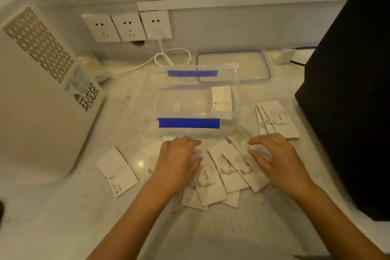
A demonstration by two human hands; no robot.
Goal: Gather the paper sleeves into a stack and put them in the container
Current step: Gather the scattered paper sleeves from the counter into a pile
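Observation:
Several white paper sleeves printed "love" lie fanned on the counter in a loose pile (229, 170) in front of a clear plastic container (191, 112) with blue clips. My left hand (176, 162) rests palm down on the pile's left side, fingers spread. My right hand (278, 158) hovers over the pile's right side, fingers apart and curled. One sleeve (222, 99) lies inside the container at its right end. A small group of sleeves (278, 119) sits to the container's right. A single sleeve (117, 172) lies face down at the left.
The container's lid (233, 66) lies flat behind it. A white appliance (42, 95) stands at the left, a black object (350, 91) at the right. Wall sockets (126, 27) and a white cable (168, 57) are at the back.

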